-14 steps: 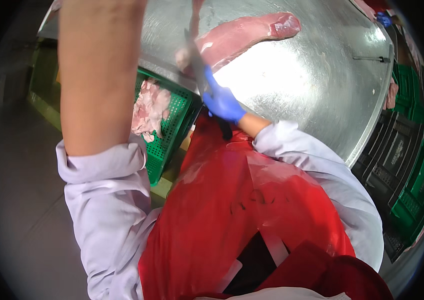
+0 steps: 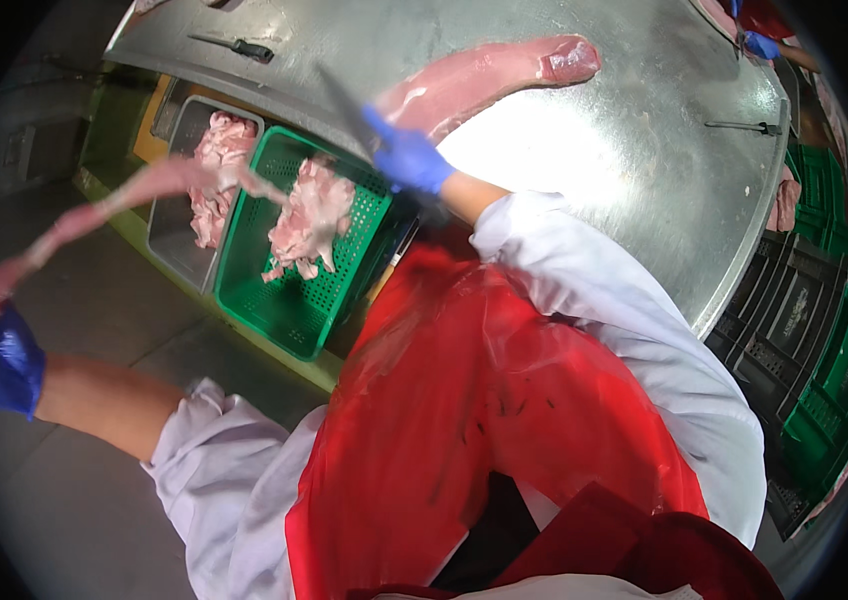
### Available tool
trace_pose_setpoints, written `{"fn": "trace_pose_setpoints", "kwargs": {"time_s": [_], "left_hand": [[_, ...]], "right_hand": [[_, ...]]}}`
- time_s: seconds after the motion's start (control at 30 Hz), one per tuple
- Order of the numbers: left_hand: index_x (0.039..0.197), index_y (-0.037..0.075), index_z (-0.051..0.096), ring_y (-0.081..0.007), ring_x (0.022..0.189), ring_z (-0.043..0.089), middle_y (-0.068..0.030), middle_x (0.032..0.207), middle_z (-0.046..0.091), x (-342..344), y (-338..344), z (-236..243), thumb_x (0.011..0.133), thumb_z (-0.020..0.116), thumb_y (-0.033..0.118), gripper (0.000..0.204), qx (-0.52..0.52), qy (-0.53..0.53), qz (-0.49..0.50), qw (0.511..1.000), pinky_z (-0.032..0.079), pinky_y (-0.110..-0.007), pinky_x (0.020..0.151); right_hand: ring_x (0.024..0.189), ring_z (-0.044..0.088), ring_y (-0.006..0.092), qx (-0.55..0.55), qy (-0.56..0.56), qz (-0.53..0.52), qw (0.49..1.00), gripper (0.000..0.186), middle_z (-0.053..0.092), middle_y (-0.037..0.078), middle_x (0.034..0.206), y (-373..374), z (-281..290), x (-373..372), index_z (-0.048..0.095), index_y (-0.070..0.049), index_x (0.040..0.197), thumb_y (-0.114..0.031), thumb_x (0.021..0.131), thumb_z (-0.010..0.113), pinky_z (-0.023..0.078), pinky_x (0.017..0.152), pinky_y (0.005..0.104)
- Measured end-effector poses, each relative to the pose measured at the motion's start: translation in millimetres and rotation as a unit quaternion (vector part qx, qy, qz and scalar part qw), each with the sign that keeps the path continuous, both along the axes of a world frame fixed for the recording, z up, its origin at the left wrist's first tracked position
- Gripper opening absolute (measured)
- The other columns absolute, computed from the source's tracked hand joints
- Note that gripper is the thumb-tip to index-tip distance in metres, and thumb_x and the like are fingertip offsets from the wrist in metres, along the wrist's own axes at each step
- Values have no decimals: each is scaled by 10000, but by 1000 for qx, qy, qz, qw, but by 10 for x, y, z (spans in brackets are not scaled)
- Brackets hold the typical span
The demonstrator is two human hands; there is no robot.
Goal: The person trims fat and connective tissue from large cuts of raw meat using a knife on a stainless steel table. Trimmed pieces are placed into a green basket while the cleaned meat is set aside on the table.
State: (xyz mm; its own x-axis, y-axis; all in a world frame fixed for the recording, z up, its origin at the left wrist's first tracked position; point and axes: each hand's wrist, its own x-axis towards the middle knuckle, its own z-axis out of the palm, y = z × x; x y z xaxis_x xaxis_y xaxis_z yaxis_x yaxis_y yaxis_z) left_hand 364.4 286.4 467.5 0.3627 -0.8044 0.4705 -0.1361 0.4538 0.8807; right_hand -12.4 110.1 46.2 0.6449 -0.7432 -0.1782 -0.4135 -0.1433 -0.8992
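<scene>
My blue-gloved left hand (image 2: 2, 362) is out at the far left, its fingers closed on one end of a long meat strip (image 2: 94, 212). The strip stretches, blurred, up and right across the grey bin toward the green basket. My right hand (image 2: 412, 162), also in a blue glove, grips a knife (image 2: 346, 108) at the table's near edge; its blade points up and left, and the handle is mostly hidden by the fingers. Just beyond this hand, a long pale-pink meat loin (image 2: 494, 76) lies on the metal table (image 2: 664, 190).
Below the table's left edge stand a green perforated basket (image 2: 289, 325) and a grey bin (image 2: 169, 225), both with meat trimmings. A second knife (image 2: 234, 46) lies at the upper left, a thin tool (image 2: 742, 127) at the right. Black crates (image 2: 779, 300) stand right; another person's gloved hand (image 2: 762, 45) is far right.
My left arm has swung from over the table out to the far left, pulling the strip along. My right hand has shifted slightly left and up with the knife. The loin stays on the table.
</scene>
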Motion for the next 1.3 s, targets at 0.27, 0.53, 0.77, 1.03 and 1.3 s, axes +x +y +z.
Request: {"fn": "trace_pose_setpoints", "kwargs": {"time_s": [0.27,0.53,0.77,1.03,1.3], "left_hand": [[1307,7,532,-325,1172,472,-192,1236,527,-1597,-1252,-3075,783,751,341,660,322,-542,-19,776,390,-437,975],[1440,233,491,-416,1231,495,-197,1383,476,-2819,-2517,-4573,770,747,329,724,266,-676,-49,685,429,-607,971],[1202,42,617,-333,1002,693,-154,1101,696,-1478,-3827,-4846,856,709,444,538,399,-102,-254,875,553,-445,812],[1441,54,458,-322,1252,517,-129,1392,538,-3268,-3481,-4863,966,541,287,535,381,430,-474,667,409,-467,1083],[1487,42,364,-336,1262,542,-227,1406,511,-7396,-4394,-2752,1035,514,365,576,316,72,-517,792,455,-500,1036]], "right_hand": [[903,690,454,-93,113,-203,968,759,681,321,993,-1513,-191,-902,203,-169,1600,-198,906,508,534,865,511],[794,677,471,-56,307,-56,948,915,683,307,893,106,134,-1308,48,-200,1615,-58,838,510,532,779,552],[712,658,465,4,217,-87,972,733,670,275,818,744,350,-2118,241,-257,1583,-188,924,554,530,711,540],[567,645,294,86,50,-415,904,768,663,156,728,2055,748,-3587,207,-259,1608,-146,938,564,545,658,394],[537,598,164,114,4,-490,865,801,639,79,703,2046,822,-4786,184,-252,1613,-121,928,577,521,577,321]]}}
